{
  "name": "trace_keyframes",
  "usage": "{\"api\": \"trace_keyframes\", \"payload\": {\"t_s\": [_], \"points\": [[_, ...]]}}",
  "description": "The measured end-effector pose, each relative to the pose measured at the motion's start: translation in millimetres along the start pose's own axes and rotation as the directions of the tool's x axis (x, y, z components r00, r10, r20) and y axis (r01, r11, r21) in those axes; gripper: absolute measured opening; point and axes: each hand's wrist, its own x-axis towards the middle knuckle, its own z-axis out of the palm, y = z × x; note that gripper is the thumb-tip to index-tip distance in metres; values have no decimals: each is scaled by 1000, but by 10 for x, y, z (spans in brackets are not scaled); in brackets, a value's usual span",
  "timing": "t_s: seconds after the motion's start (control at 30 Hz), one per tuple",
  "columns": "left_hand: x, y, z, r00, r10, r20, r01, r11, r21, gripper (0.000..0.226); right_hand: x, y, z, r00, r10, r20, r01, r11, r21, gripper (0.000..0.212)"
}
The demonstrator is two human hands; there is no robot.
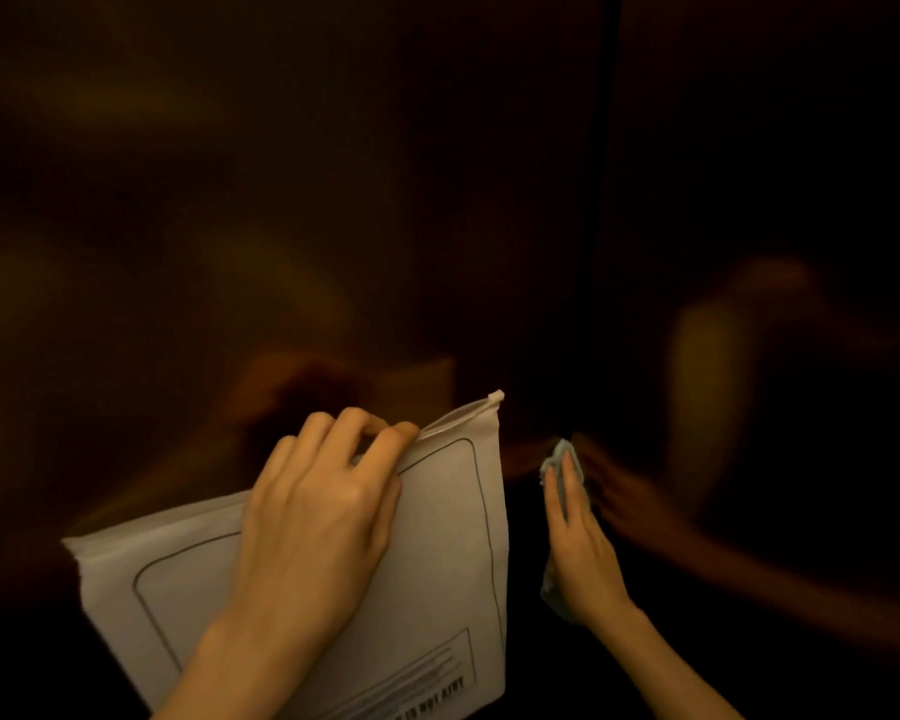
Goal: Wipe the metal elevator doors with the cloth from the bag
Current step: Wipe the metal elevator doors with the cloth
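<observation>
Dark, brownish metal elevator doors fill the view, with the vertical seam between them right of centre. My left hand grips the top edge of a white zip bag printed with a black outline, its slider at the upper right corner. My right hand presses a small pale grey-blue cloth flat against the door close to the seam, fingers extended. Part of the cloth hangs below my palm.
The doors give blurred reflections of my hands, the bag and a person's body on the right panel. The light is very dim. Nothing else stands in view.
</observation>
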Motion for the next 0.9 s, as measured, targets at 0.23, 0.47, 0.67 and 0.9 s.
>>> {"api": "trace_keyframes", "payload": {"t_s": [0.23,0.47,0.67,0.9], "points": [[9,8,-8,1000,-9,11,9,1000,4,32,614,-238,-607,930,-49,-363,91,991,100,94],[-127,191,9,999,-33,0,33,999,6,23,575,-261,-668,894,75,-443,24,976,215,91],[-275,264,92,994,-60,97,60,998,1,29,-511,22,357,982,191,0,-172,879,446,66],[-363,312,176,983,-103,154,98,995,37,29,-256,-124,146,967,255,-23,-208,837,507,86]]}}
